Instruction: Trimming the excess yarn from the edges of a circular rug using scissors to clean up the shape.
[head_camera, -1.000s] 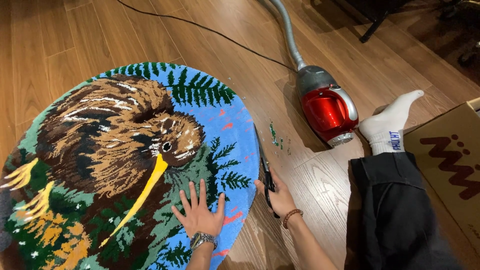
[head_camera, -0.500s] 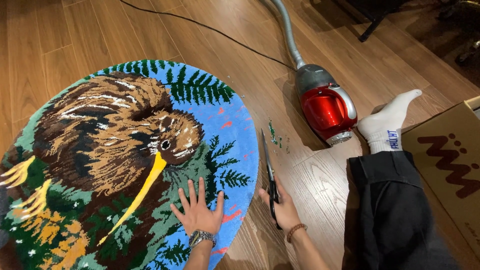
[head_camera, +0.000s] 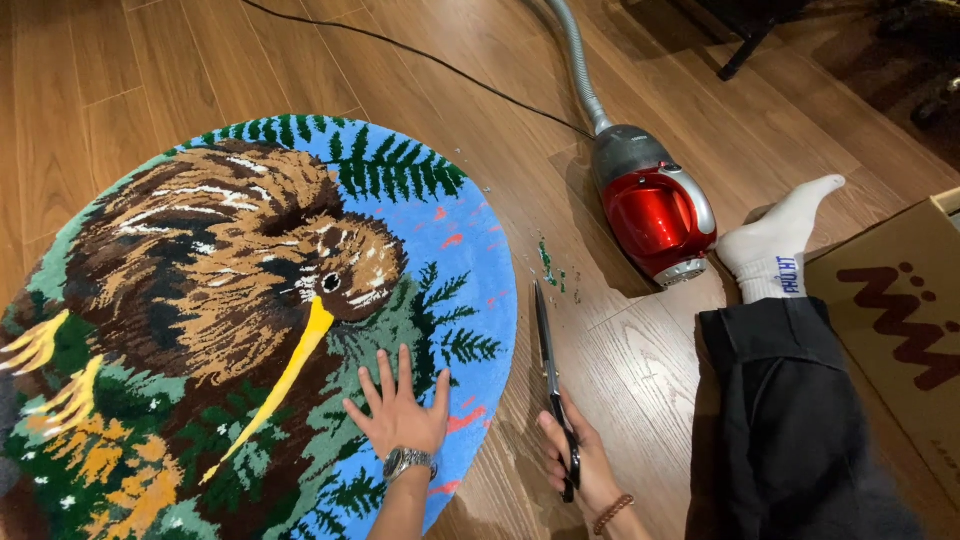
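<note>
A round tufted rug (head_camera: 200, 300) with a brown long-beaked bird, green ferns and a blue rim lies on the wooden floor. My left hand (head_camera: 400, 410), wearing a wristwatch, rests flat on the rug's lower right part with fingers spread. My right hand (head_camera: 575, 460), with a bead bracelet, grips the handles of long black scissors (head_camera: 548, 360). The blades point away from me along the floor, just beside the rug's right edge. Small green yarn scraps (head_camera: 553, 268) lie past the blade tips.
A red and grey canister vacuum (head_camera: 655, 205) with its grey hose (head_camera: 575, 55) and black cord sits to the right. My leg in dark trousers (head_camera: 790, 420) and a white sock (head_camera: 785, 245) stretches beside it. A cardboard box (head_camera: 900, 330) stands at the far right.
My right hand slid back toward me along the rug's edge, and the scissors now lie lower with their long blades in full view. My left hand stayed flat on the rug.
</note>
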